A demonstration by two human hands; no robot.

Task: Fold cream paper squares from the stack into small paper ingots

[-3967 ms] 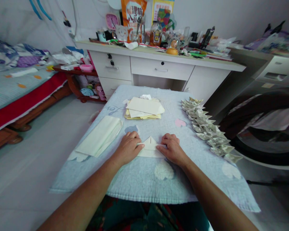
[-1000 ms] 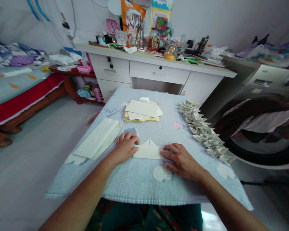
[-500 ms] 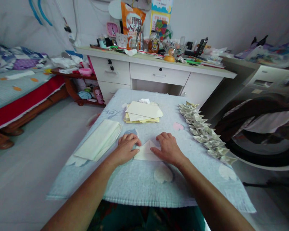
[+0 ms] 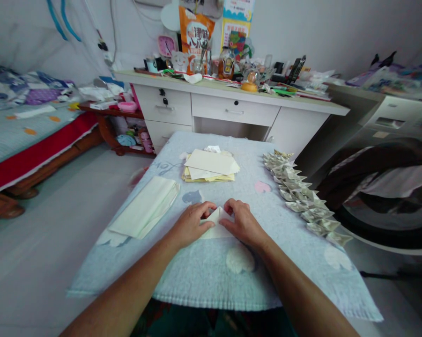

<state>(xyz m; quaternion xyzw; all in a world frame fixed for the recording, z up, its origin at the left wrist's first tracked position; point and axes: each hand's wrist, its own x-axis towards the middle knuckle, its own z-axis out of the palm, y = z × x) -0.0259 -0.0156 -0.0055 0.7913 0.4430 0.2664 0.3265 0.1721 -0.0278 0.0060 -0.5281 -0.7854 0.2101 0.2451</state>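
Note:
A cream sheet of paper (image 4: 217, 230), folded to a peak at its far side, lies on the cloth-covered table in front of me. My left hand (image 4: 193, 223) grips its left slope, thumb on top and fingers curled behind the edge. On the right slope, my right hand (image 4: 244, 221) pinches the paper in the same way. Beyond the hands is a pile of cream and yellow paper sheets (image 4: 211, 161). Left of them rests a stack of long pale paper (image 4: 144, 206). Rows of folded paper boats (image 4: 302, 196) run along the table's right side.
A pale blue cloth (image 4: 196, 276) with heart prints covers the table. Behind it stands a white desk (image 4: 235, 107) crowded with jars, a pink clock (image 4: 166, 46) and an orange bag (image 4: 195, 35). A bed (image 4: 28, 135) is at left, a front-loading washing machine (image 4: 400, 121) at right.
My left hand has moved right onto the paper, its thumb now over the left slope. The right hand's fingers have curled in behind the right edge. The view has shifted slightly.

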